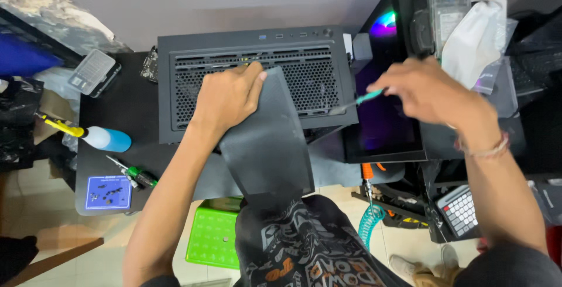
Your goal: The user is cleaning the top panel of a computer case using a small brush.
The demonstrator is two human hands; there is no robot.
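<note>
Centrally, the left hand (225, 97) presses on a flat dark grey panel (266, 141), its fingers (253, 82) curled closed over the panel's upper edge, thumb side toward 12 o'clock. That panel leans from the person's lap up onto a black computer case (257, 79), which lies on its side with a perforated mesh vent facing up. At about 3 o'clock from the panel, the right hand (430, 94) has its fingers closed around a teal-handled screwdriver (360, 101), whose thin shaft points toward 9 o'clock and ends near the case's right edge. A beaded bracelet (489, 146) circles the right wrist.

Behind the right hand, toward 12 o'clock, a second case (383, 111) glows purple and blue. On the dark counter (126, 117), at 9 o'clock from the case, lie a blue and white spray bottle (105, 139), a green-handled screwdriver (136, 175), and a blue magnetic mat (108, 191) holding small screws. A clear parts box (92, 70) sits toward 10 o'clock. Below, a green plastic stool (213, 234) stands on the tiled floor, and a teal coiled cable (370, 220) hangs at 5 o'clock beside a small keyboard (462, 211).
</note>
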